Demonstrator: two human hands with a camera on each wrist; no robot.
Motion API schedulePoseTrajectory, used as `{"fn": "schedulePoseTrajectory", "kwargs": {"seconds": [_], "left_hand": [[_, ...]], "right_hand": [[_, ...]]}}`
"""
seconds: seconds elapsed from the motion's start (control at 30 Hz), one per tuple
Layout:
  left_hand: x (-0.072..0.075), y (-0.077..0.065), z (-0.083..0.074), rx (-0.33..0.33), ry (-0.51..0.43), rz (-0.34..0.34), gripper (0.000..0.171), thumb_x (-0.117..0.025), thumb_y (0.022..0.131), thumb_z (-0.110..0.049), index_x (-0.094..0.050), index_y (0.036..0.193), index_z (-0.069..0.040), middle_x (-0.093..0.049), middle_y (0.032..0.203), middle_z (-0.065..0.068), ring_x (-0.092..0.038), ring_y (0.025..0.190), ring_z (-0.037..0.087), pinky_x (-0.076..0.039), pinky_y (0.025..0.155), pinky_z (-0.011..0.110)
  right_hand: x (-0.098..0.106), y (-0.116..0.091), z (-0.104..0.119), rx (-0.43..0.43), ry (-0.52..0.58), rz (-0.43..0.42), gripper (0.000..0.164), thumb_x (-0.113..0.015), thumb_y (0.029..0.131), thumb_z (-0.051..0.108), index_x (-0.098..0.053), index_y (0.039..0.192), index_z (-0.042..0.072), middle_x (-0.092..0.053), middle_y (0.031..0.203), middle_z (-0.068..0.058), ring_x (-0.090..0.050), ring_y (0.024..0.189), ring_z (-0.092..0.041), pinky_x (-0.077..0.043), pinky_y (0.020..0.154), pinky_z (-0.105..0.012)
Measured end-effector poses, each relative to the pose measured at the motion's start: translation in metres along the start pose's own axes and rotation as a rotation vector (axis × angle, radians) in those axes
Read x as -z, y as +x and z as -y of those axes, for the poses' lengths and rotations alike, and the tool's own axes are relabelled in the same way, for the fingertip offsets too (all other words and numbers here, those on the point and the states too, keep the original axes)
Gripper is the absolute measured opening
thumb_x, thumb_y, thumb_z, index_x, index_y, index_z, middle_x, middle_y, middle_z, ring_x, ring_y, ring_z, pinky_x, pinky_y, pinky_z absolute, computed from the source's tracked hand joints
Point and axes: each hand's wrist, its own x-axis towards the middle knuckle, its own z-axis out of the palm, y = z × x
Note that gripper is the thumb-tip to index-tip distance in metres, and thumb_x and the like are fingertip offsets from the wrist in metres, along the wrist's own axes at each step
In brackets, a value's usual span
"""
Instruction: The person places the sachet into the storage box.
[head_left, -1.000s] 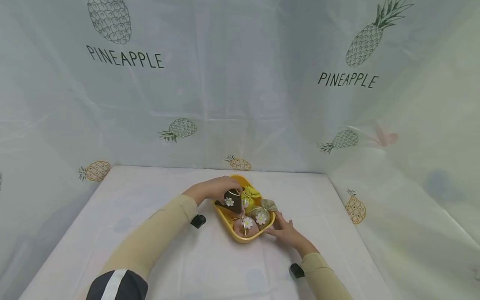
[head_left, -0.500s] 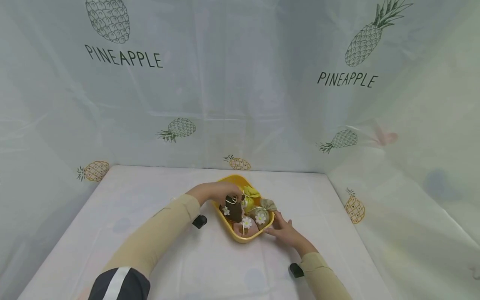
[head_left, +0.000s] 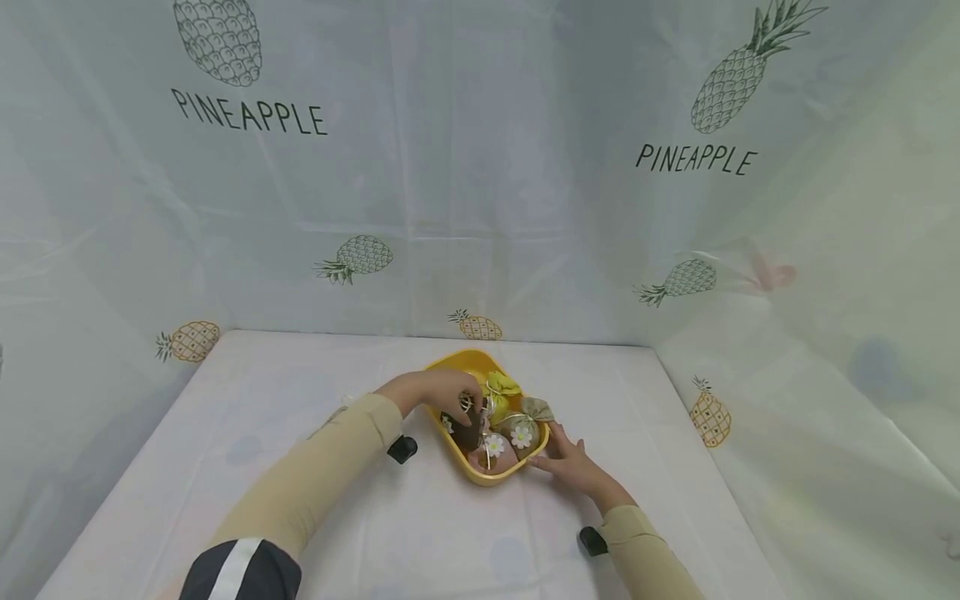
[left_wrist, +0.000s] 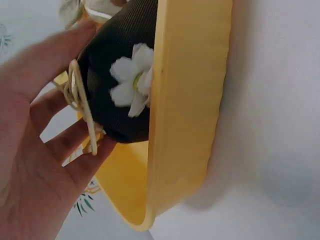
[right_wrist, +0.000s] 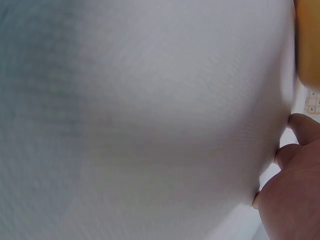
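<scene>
A yellow plastic basket (head_left: pixel 450 447) lies on the table with several small flower-trimmed pouches inside. With thumb and fingers, my left hand (head_left: pixel 447 390) grips a dark brown drawstring pouch (left_wrist: pixel 117 60) by its gathered, corded neck. This pouch sits low inside the basket's left side, its white flower partly behind the wall. Beside it lie a yellow pouch (head_left: pixel 502 385), an olive pouch (head_left: pixel 525 419) and a pink pouch (head_left: pixel 507 457). My right hand (head_left: pixel 576 468) spreads thumb and fingers around the basket's front right corner. In the right wrist view some of its fingertips rest on the cloth.
A white cloth (head_left: pixel 360 517) covers the table. Behind and beside it hangs a pale curtain (head_left: pixel 510 183) printed with pineapples. Dark wrist-worn devices show under both sleeves.
My left hand has lowered the brown pouch into the basket's left side and shifted slightly toward me; the pouch has turned. The right hand and the basket stay where they were.
</scene>
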Motion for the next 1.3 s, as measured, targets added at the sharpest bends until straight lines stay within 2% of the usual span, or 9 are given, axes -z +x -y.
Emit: {"fn": "schedulePoseTrajectory", "kwargs": {"seconds": [0.1,0.27,0.47,0.8,0.9,1.1,1.3], "left_hand": [[-0.001,0.001,-0.003,-0.012,0.036,-0.001,0.014,-0.080,0.083,-0.019,-0.069,0.091,-0.023,-0.059,0.099,-0.013,-0.053,0.096,0.007,-0.045,0.089,0.026],[-0.006,0.003,-0.005,-0.011,0.061,-0.005,0.018,-0.081,0.080,-0.014,-0.069,0.089,-0.023,-0.059,0.097,-0.013,-0.053,0.093,0.006,-0.047,0.086,0.025],[-0.010,0.002,-0.010,-0.024,0.051,-0.011,0.023,-0.081,0.079,-0.008,-0.069,0.094,-0.020,-0.059,0.100,-0.011,-0.053,0.093,0.007,-0.047,0.085,0.025],[-0.020,0.001,-0.009,-0.067,0.096,-0.054,0.030,-0.084,0.076,-0.007,-0.069,0.099,-0.021,-0.061,0.103,-0.012,-0.054,0.099,0.005,-0.046,0.090,0.023],[-0.019,-0.002,-0.008,-0.078,0.060,-0.039,0.035,-0.084,0.076,-0.007,-0.069,0.105,-0.020,-0.060,0.110,-0.011,-0.053,0.105,0.007,-0.044,0.094,0.024],[-0.010,-0.016,-0.004,-0.026,-0.098,-0.037,0.054,-0.083,0.077,-0.006,-0.064,0.125,-0.022,-0.055,0.130,-0.006,-0.047,0.122,0.012,-0.039,0.103,0.030],[-0.008,-0.029,0.002,-0.068,-0.114,-0.057,0.063,-0.082,0.076,-0.006,-0.059,0.132,-0.021,-0.052,0.136,-0.005,-0.043,0.130,0.015,-0.034,0.108,0.033]], "right_hand": [[-0.001,0.000,0.000,-0.003,0.002,0.002,0.104,-0.072,0.081,0.055,-0.012,0.158,0.018,-0.010,0.160,-0.018,0.017,0.137,-0.055,0.011,0.101,-0.073],[-0.001,-0.001,0.002,-0.009,0.000,0.000,0.104,-0.072,0.081,0.055,-0.013,0.158,0.017,-0.011,0.160,-0.017,0.017,0.137,-0.054,0.010,0.101,-0.073],[-0.001,-0.003,0.003,-0.026,-0.004,-0.005,0.105,-0.071,0.081,0.056,-0.013,0.158,0.017,-0.010,0.160,-0.018,0.017,0.136,-0.056,0.008,0.100,-0.075],[-0.001,-0.002,0.003,-0.024,-0.004,-0.004,0.105,-0.071,0.080,0.057,-0.013,0.158,0.017,-0.011,0.160,-0.019,0.017,0.136,-0.056,0.008,0.100,-0.075],[-0.001,-0.001,0.002,-0.020,-0.008,-0.005,0.105,-0.071,0.080,0.057,-0.014,0.158,0.017,-0.011,0.160,-0.019,0.016,0.137,-0.056,0.008,0.101,-0.075],[-0.001,-0.001,0.001,-0.023,0.003,-0.004,0.104,-0.072,0.080,0.056,-0.014,0.158,0.016,-0.010,0.160,-0.018,0.016,0.137,-0.055,0.008,0.102,-0.074],[0.000,-0.002,0.000,-0.026,0.018,-0.008,0.105,-0.073,0.080,0.055,-0.015,0.157,0.014,-0.009,0.160,-0.020,0.017,0.136,-0.055,0.009,0.101,-0.074]]}}
